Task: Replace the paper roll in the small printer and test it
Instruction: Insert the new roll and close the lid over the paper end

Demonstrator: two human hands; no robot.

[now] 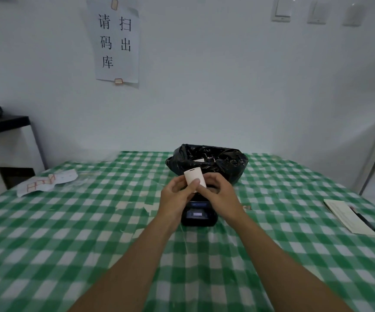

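A small black printer (198,213) with a lit little screen stands on the green checked tablecloth (92,233) at the middle of the table. Just above it, a white paper roll (194,176) is held upright between both hands. My left hand (175,195) grips the roll from the left, thumb across its front. My right hand (219,191) closes on it from the right. The printer's rear part is hidden behind my hands.
A black plastic bag (209,162) with scraps inside sits right behind the printer. Sheets of red-edged labels (47,182) lie at the far left. A notebook with a pen (350,218) lies at the right edge. A black shelf (2,122) stands at left.
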